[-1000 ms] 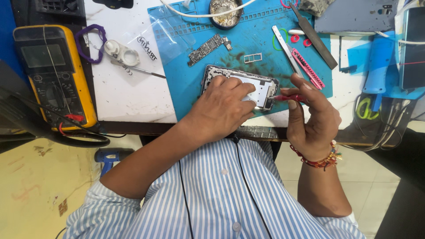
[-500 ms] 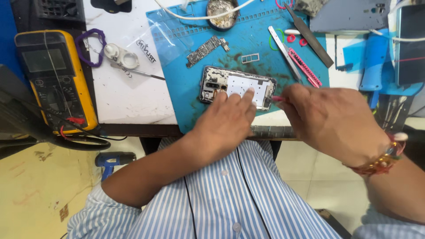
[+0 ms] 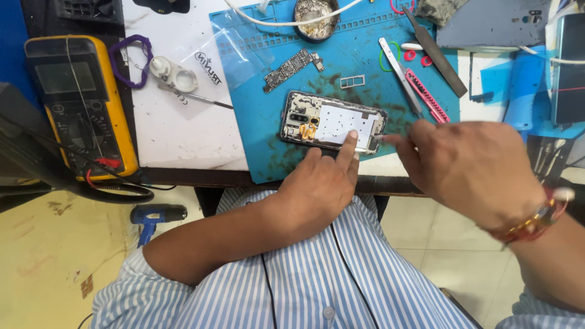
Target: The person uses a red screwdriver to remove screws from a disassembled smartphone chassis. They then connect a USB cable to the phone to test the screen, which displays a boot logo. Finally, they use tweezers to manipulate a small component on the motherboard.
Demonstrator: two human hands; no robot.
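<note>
An opened phone [image 3: 323, 119] with its back removed lies on a blue work mat [image 3: 256, 91]. My left hand [image 3: 323, 183] rests at its near edge. The index fingertip presses on the white plate inside and the thumb touches the near rim. My right hand [image 3: 469, 170], with a beaded bracelet at the wrist, pinches a thin metal tool [image 3: 379, 138]. The tool's tip meets the phone's right end.
A small circuit board [image 3: 292, 69] and a card tray [image 3: 352, 81] lie on the mat behind the phone. Tweezers [image 3: 399, 67], a pink tool [image 3: 426, 97] and a dark file [image 3: 436, 49] lie to the right. A yellow multimeter [image 3: 79, 103] sits far left.
My left hand slid back off the phone, leaving only a fingertip and thumb on it. My right hand rose and swung out to the right, its tool tip still at the phone's end.
</note>
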